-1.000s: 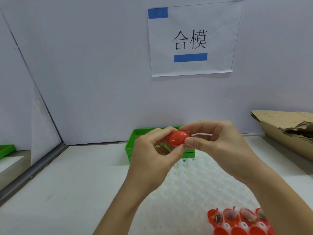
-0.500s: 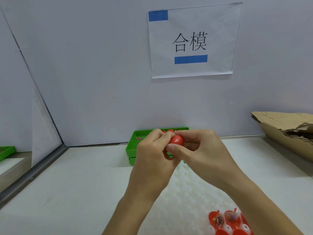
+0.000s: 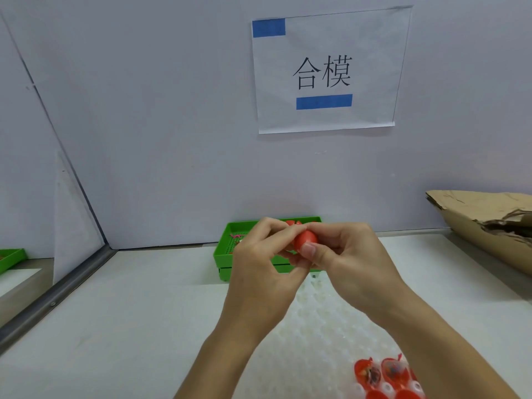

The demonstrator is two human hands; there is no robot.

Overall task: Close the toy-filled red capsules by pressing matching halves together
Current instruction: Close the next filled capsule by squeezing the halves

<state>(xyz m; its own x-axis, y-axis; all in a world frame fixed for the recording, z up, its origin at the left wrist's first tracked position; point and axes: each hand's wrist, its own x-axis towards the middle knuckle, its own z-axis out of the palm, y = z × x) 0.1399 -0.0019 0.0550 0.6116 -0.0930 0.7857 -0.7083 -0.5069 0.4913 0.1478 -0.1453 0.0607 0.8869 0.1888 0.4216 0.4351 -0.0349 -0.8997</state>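
We pinch a red capsule (image 3: 305, 239) between both hands, raised over the far middle of the tabletop (image 3: 121, 306).

The capsule sits between our fingertips, the left hand (image 3: 263, 272) curled round its left side and the right hand (image 3: 349, 264) round its right, thumb on the near face; both are equally close, so the squeeze should run sideways, hand toward hand. We cannot tell its long axis or whether the seam has shut, since fingers hide most of it. Behind it, a green tray (image 3: 227, 251) near the far edge holds more red pieces, mostly hidden. At the near right edge a white dimpled tray (image 3: 311, 335) carries open red halves (image 3: 370, 372) with toys inside, not yet closed.
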